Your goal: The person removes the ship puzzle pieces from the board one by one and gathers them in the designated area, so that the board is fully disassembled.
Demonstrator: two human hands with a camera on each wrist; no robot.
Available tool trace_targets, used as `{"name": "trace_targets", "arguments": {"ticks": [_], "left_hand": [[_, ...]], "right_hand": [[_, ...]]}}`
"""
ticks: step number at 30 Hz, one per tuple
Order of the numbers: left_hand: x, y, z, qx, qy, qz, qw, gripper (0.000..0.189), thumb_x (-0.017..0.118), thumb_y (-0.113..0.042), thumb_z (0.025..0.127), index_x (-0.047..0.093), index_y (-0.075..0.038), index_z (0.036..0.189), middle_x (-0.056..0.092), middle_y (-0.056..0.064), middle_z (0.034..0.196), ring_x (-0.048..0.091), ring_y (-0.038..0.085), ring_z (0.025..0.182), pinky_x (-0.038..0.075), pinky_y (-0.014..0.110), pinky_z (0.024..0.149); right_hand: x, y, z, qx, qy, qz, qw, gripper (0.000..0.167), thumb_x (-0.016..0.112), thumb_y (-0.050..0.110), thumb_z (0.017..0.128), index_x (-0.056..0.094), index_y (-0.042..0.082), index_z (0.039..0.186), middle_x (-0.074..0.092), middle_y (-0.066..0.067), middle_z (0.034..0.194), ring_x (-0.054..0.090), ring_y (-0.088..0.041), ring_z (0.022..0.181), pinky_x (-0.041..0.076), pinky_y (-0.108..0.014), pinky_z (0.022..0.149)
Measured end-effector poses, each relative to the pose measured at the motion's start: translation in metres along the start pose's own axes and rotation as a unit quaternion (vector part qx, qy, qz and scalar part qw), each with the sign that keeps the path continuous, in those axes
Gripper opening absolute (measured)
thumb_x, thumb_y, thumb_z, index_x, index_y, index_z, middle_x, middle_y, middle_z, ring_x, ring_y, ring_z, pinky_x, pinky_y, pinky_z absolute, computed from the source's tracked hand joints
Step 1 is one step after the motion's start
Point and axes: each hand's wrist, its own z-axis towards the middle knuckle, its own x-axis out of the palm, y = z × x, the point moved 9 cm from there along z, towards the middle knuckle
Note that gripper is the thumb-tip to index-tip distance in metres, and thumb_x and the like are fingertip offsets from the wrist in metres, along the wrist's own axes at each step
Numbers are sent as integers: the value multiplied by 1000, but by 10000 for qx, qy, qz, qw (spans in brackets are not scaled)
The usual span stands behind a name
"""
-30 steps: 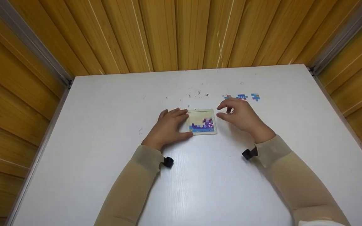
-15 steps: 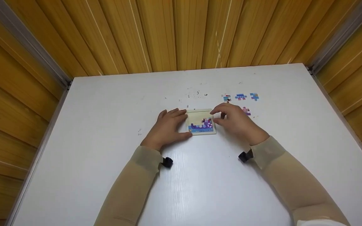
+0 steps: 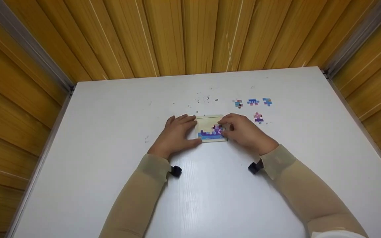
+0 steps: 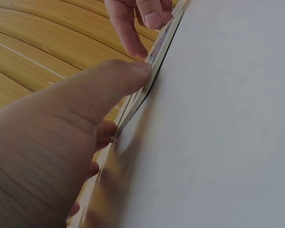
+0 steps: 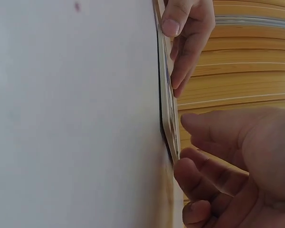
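A small jigsaw puzzle board (image 3: 207, 121) with a pale frame lies on the table, its lower part filled with purple and blue pieces. My left hand (image 3: 177, 134) holds its left end, thumb at the near corner and fingertips at the far corner. In the left wrist view the left thumb (image 4: 128, 76) lies along the board's edge. Over the right end of the board is my right hand (image 3: 245, 132), thumb and index finger apart, their tips at the purple pieces (image 3: 217, 129). The right wrist view shows the right hand (image 5: 228, 166) beside the board's edge (image 5: 167, 104).
Several loose jigsaw pieces lie beyond the right hand: a red and blue one (image 3: 238, 103), two mostly blue ones (image 3: 253, 102) and a pink and purple one (image 3: 258, 118). Dark marks speckle the white table (image 3: 127, 99). A wooden slat wall (image 3: 167, 39) stands behind.
My right hand has moved left and slightly nearer, from beside the board to over its right end, uncovering the loose pieces. The left hand stays in place on the board.
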Motion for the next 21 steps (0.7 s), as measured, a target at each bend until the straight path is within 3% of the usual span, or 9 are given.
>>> {"name": "trace_targets", "arguments": {"ticks": [3, 12, 18, 21], "left_hand": [[0, 0, 1, 16, -10, 65, 10000, 84, 80, -64, 97, 60, -19, 166, 50, -5, 179, 36, 25, 174, 16, 59, 146], [-2, -1, 2, 49, -41, 95, 9999, 84, 79, -65, 98, 60, -20, 166, 49, -7, 179, 36, 24, 174, 16, 60, 146], [1, 0, 2, 75, -67, 137, 9999, 84, 79, -65, 98, 60, -19, 165, 50, -5, 179, 37, 26, 173, 19, 62, 145], [1, 0, 2, 75, -54, 122, 9999, 84, 80, -64, 98, 61, -18, 165, 50, -5, 179, 37, 26, 173, 19, 62, 145]], "right_hand": [[1, -1, 1, -13, 46, -52, 10000, 40, 78, 17, 108, 76, 14, 147, 67, -5, 155, 62, -26, 111, 55, -41, 96], [4, 0, 4, 14, 170, -108, 9998, 44, 77, 15, 108, 73, 15, 152, 62, -4, 159, 64, -29, 124, 57, -50, 113], [11, 2, 6, 159, 412, -235, 9987, 52, 71, 13, 110, 63, 13, 162, 53, -8, 166, 54, -36, 156, 40, -60, 137], [12, 2, 6, 269, 500, -219, 9981, 50, 70, 12, 111, 65, 13, 161, 52, -7, 165, 52, -36, 159, 36, -60, 140]]}}
